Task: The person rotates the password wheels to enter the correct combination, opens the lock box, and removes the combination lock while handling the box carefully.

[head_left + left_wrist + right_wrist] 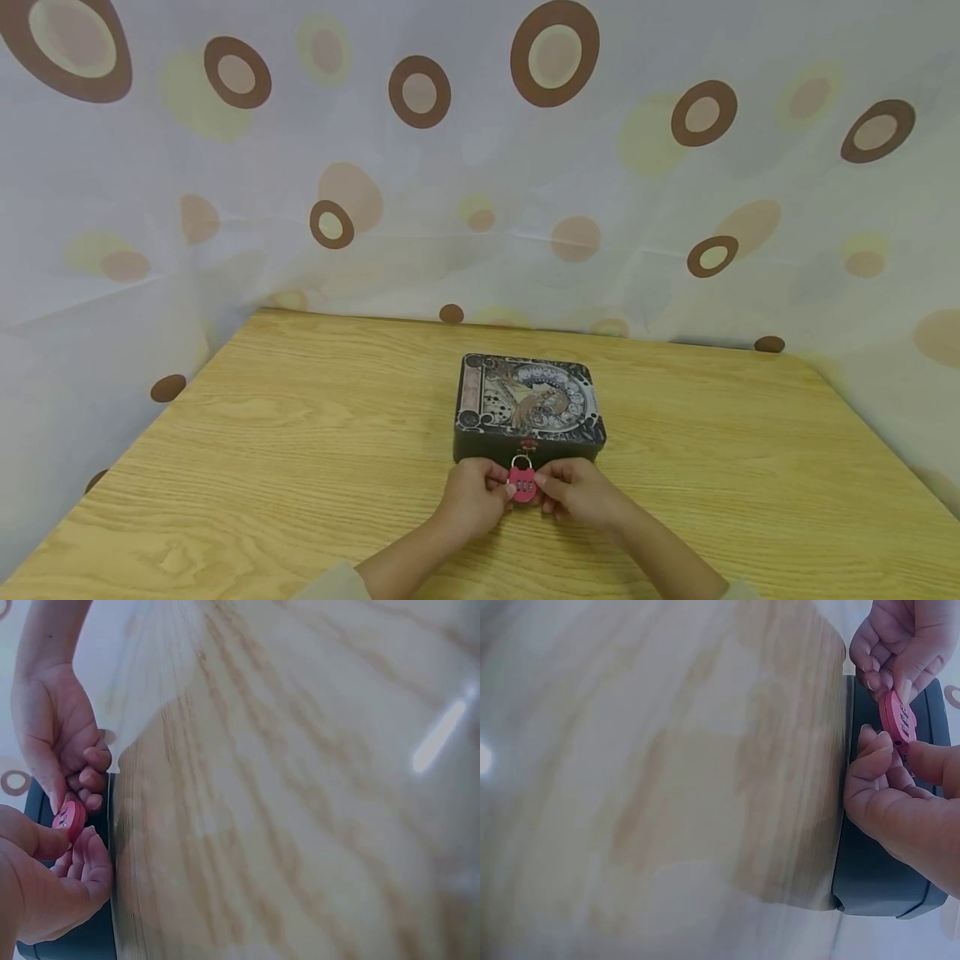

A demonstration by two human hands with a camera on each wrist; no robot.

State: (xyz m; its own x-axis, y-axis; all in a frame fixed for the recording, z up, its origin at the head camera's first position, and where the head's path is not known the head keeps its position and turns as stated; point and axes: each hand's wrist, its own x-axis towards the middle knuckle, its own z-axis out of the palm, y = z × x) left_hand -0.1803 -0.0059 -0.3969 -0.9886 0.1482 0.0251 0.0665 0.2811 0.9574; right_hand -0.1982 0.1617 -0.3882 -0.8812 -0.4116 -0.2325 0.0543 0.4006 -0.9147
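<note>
A pink combination padlock (pixel 522 485) with several number dials and a silver shackle hangs at the front of a dark tin box (pixel 468 446). The box has an ornate printed lid and a small reddish clasp (pixel 528 445), where the top of the shackle sits. My left hand (pixel 474 497) pinches the padlock's left side, thumb near the dials. From the other side my right hand (pixel 576 492) pinches its right edge. In the right wrist view the padlock (pixel 898 718) sits between both hands' fingertips. Whether the shackle is locked I cannot tell.
The box stands on a wood-grain table (pixel 300 433). Behind and beside the table hangs a white sheet (pixel 480 167) with brown, yellow and pinkish circles.
</note>
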